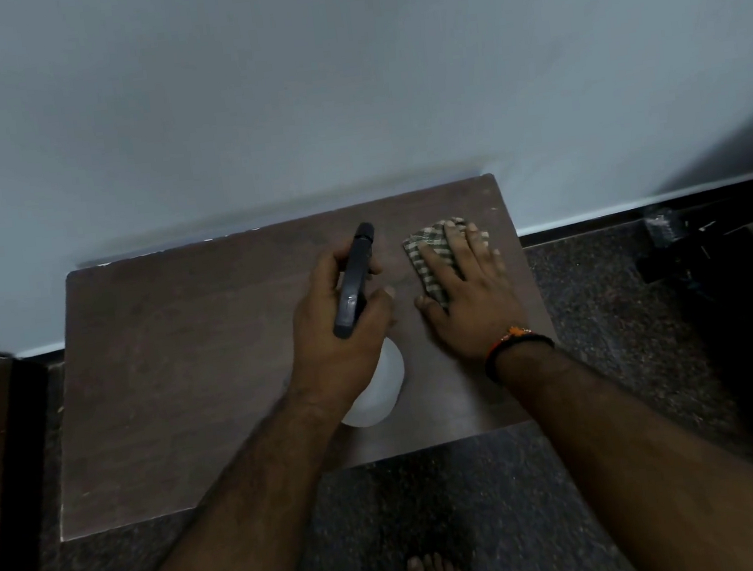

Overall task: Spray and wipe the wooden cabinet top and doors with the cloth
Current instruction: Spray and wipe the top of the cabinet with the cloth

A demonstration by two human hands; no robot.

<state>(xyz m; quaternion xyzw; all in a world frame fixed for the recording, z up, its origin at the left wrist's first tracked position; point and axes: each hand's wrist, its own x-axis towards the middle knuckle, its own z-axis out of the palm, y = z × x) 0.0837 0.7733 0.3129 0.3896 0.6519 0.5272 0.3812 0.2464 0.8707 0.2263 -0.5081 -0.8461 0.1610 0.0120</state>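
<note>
Right hand (pixel 464 294) flat on the cloth (pixel 431 251) at the cabinet top's (pixel 179 375) two o'clock corner, unwiped wood stretching toward nine; left hand (pixel 342 335) wrapped around the spray bottle (pixel 356 283).

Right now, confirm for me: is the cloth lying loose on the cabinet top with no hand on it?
No, the right hand lies flat on the checked cloth, pressing it onto the cabinet top.

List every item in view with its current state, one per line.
Left hand: grip closed on the spray bottle.
Spray bottle: held above the cabinet top, black nozzle pointing toward the wall.
Right hand: flat, fingers spread, pressing the cloth.
Cloth: checked, bunched under the right hand on the top.
Cabinet top: brown wood, against the wall.
</note>
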